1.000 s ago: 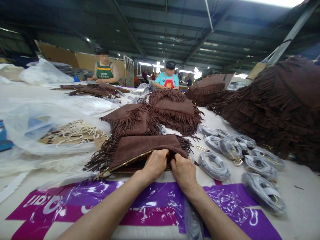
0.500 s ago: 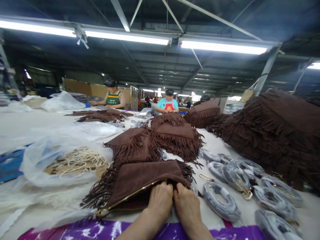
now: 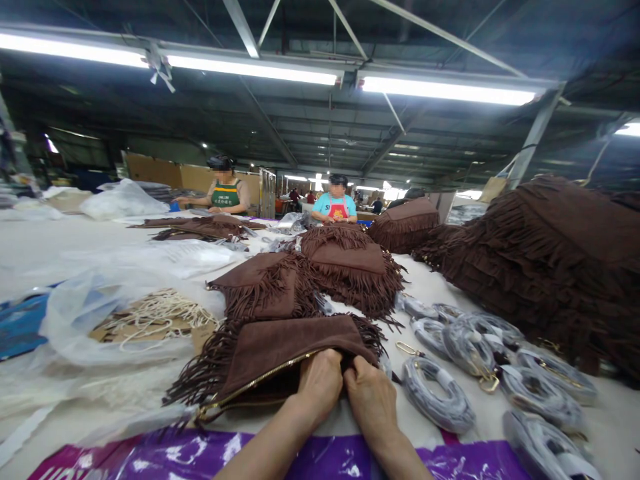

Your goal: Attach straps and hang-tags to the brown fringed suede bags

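A brown fringed bag (image 3: pixel 295 343) lies in front of me, its gold zipper (image 3: pixel 260 381) undone and the mouth gaping toward me. My left hand (image 3: pixel 321 381) is closed at the right part of that opening, fingers curled at the edge and partly out of sight. Close beside it, my right hand (image 3: pixel 370 395) is closed on the bag's right end near the zipper's end. Both hands' fingertips are hidden by the knuckles and the cloth, so any small thing inside them does not show.
Wrapped coiled straps (image 3: pixel 437 400) with gold clips lie to the right. Behind them rises a large pile of brown fringed bags (image 3: pixel 560 267). Further bags (image 3: pixel 350 267) are stacked ahead. On the left, a plastic bag (image 3: pixel 70 327) holds corded tags (image 3: pixel 160 317). Two people work across the table.
Both hands stay at the bag's right end, with the wrists shifted slightly. The zipper opening gapes a little wider near my left hand. The view has tilted slightly.
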Tool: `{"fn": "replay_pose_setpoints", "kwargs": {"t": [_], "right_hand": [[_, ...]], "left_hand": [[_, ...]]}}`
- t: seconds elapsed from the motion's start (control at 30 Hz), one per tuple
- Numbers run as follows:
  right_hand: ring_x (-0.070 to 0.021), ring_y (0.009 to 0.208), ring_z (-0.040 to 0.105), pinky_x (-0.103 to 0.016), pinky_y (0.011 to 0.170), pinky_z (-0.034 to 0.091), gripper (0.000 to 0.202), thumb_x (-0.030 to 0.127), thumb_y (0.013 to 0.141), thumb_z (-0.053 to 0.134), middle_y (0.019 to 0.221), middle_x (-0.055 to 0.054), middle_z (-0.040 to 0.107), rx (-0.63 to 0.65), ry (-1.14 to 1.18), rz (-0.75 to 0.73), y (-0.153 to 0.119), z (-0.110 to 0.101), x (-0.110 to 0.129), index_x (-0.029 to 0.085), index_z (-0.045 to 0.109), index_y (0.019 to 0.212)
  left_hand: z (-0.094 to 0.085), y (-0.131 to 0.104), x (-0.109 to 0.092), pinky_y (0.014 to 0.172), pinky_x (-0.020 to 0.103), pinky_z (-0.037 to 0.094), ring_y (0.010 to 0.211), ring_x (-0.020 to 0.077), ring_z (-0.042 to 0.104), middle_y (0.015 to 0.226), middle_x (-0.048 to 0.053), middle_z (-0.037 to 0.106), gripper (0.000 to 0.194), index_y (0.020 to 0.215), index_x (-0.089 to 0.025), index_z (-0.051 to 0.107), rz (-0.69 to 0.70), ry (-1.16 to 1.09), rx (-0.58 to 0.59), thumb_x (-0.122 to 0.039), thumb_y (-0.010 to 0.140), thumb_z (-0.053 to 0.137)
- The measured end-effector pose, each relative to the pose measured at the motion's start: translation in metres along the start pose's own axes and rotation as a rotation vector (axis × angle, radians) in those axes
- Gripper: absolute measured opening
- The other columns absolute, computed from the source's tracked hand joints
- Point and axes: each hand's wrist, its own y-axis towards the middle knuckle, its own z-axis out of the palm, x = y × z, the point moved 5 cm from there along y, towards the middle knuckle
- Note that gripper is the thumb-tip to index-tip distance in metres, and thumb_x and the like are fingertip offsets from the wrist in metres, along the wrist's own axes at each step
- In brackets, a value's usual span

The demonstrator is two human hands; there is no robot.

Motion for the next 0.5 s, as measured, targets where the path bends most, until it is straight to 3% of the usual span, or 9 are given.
{"fn": "replay_pose_setpoints", "kwargs": {"t": [0.23,0.5], "right_hand": [[-0.0152,0.064,0.061,-0.023,0.052,0.029,0.021,0.018,0.082,0.044,0.067,-0.003,0.067,0.049,0.082,0.059,0.003,0.005,-0.01,0.02,0.06,0.069],[-0.0146,0.064,0.061,-0.023,0.056,0.032,0.023,0.016,0.083,0.043,0.065,-0.003,0.066,0.081,0.146,0.022,0.004,0.009,-0.013,0.019,0.06,0.067]], "left_hand": [[0.009,0.005,0.009,0.076,0.023,0.044,0.085,0.017,0.062,0.089,0.006,0.069,0.029,0.085,-0.017,0.066,-0.027,-0.091,0.014,-0.009,0.074,0.04],[0.008,0.002,0.01,0.08,0.024,0.044,0.087,0.0183,0.062,0.092,0.007,0.068,0.03,0.091,-0.016,0.064,-0.005,-0.119,-0.007,-0.01,0.074,0.04]]}}
